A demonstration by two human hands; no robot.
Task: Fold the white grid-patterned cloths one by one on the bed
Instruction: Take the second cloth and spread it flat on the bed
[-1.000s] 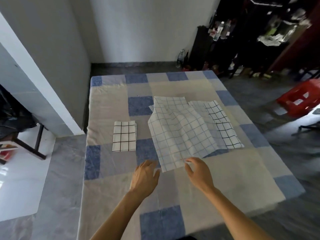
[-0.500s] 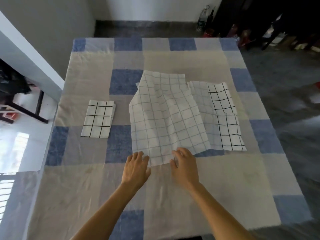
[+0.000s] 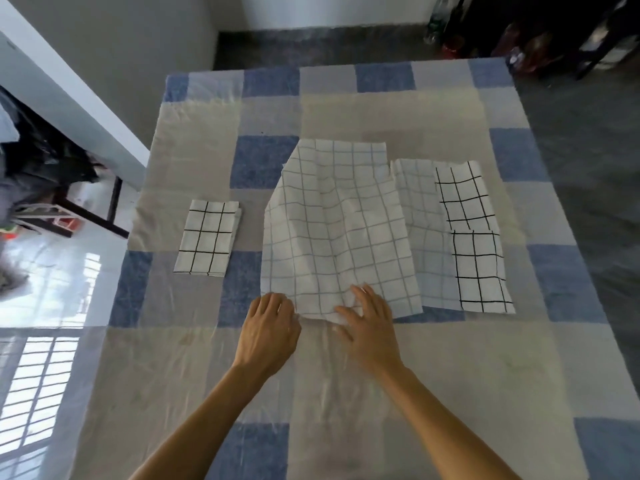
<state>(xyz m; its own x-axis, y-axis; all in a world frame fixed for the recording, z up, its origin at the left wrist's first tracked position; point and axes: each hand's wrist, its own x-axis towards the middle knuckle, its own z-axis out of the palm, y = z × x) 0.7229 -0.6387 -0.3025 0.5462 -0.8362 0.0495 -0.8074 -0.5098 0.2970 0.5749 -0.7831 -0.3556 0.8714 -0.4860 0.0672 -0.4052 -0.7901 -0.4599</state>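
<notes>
Left hand (image 3: 268, 327) and right hand (image 3: 370, 329) side by side on the bed (image 3: 467, 375), both at the near edge of the open cloth (image 3: 336, 230), folded cloth (image 3: 207, 237) beyond and left of the left hand, another cloth (image 3: 467, 237) beyond and right of the right hand, touching the open cloth

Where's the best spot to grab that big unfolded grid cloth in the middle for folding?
Take the big cloth by the two corners of its near edge, coming from the person's side of the bed. That edge lies free on the bed, and the left hand and right hand are both at it. The cloth's right side overlaps the neighbouring cloth, and its middle is rumpled.
</notes>
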